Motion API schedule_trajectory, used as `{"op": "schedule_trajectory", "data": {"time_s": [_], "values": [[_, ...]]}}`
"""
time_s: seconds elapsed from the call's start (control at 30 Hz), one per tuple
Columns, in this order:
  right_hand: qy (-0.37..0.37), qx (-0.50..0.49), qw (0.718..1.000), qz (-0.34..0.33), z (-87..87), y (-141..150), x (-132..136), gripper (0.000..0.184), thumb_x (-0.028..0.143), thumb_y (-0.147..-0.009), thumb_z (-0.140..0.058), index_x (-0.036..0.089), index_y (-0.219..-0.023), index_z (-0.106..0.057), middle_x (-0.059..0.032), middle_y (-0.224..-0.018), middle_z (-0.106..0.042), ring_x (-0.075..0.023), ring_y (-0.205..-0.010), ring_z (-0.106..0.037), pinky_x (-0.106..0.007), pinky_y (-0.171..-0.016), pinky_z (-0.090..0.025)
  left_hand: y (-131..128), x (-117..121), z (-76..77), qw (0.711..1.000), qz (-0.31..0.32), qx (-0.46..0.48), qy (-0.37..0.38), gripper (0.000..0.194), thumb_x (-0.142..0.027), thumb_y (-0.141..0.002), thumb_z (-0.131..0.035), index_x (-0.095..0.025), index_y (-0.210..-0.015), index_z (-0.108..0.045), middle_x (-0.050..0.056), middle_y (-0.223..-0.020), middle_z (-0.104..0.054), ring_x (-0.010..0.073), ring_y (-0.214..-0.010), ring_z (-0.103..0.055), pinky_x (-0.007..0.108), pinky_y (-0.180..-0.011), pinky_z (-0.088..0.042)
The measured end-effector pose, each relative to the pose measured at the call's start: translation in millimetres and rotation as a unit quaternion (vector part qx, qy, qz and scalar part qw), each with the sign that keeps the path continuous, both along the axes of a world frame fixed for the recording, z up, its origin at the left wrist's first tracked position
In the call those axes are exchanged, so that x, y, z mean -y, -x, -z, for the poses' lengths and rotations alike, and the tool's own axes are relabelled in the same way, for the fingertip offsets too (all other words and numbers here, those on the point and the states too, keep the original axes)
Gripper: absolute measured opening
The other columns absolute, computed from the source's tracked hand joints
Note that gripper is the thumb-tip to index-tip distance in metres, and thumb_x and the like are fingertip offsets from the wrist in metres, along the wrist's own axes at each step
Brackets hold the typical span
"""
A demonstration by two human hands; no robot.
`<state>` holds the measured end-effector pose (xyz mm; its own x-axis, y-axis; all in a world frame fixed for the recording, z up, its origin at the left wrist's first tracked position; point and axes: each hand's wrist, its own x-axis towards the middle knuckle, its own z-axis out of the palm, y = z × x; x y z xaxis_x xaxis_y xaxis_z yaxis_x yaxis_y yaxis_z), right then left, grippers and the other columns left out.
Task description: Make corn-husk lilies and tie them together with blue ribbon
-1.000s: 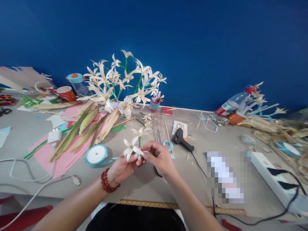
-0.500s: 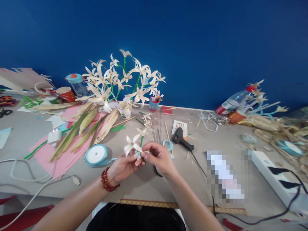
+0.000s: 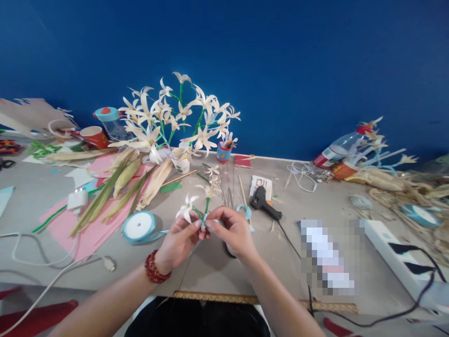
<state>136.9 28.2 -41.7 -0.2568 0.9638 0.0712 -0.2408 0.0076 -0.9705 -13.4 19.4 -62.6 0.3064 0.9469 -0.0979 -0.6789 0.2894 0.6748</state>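
My left hand point(image 3: 182, 237) pinches the joined stems of an artificial white flower sprig point(image 3: 187, 208), two blooms on green-wrapped stems that meet at my fingertips. A thin wire seems to run down from under the fingers toward the table edge. My right hand point(image 3: 231, 230) is closed at the same junction, its thumb and forefinger on a pale blue strip of floral tape point(image 3: 204, 223) around the stems. Left of my hands, a roll of light blue ribbon point(image 3: 139, 226) lies with its loose end trailing toward my left wrist. A small tape ring point(image 3: 244, 211) sits beyond my right hand.
Finished flowers point(image 3: 161, 112) stand in cups at the back. Corn husks point(image 3: 122, 180) lie on pink paper point(image 3: 58, 224) at left. At right are a hot glue gun point(image 3: 264, 203), a pixelated patch, a power strip point(image 3: 389, 252) and a plastic bottle point(image 3: 336, 147). Cables cross both sides.
My left hand has opened the sprig outward: the left bloom has tilted up and left, showing its green stem and the junction. My right hand stays pinched nearby.
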Motion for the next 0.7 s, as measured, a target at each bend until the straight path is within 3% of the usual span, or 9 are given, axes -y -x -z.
{"op": "schedule_trajectory", "data": {"time_s": [0.43, 0.7], "values": [[-0.089, 0.152, 0.979, 0.102, -2.2, -1.7, -0.2, 0.004, 0.021, -0.079, -0.067, 0.018, -0.077, -0.066, -0.0017, -0.072, -0.069, -0.0154, -0.068, -0.063, -0.025, -0.064, -0.047, 2.4, 1.2, 3.6, 0.975, -0.084, -0.172, -0.115, 0.006, -0.017, -0.083, -0.068, -0.018, -0.086, -0.063, -0.002, -0.078, -0.062, 0.0102, -0.065, -0.062, 0.024, -0.065, -0.050], [-0.098, 0.164, 0.976, 0.107, -3.0, -3.9, 1.7, 0.004, 0.021, -0.080, -0.067, 0.020, -0.077, -0.066, -0.0015, -0.072, -0.070, -0.0164, -0.068, -0.063, -0.026, -0.065, -0.048, -0.3, 5.5, -19.1, 0.952, -0.098, -0.270, -0.101, 0.008, -0.020, -0.080, -0.071, -0.016, -0.082, -0.065, 0.000, -0.071, -0.065, 0.0126, -0.062, -0.063, 0.024, -0.063, -0.052]]}}
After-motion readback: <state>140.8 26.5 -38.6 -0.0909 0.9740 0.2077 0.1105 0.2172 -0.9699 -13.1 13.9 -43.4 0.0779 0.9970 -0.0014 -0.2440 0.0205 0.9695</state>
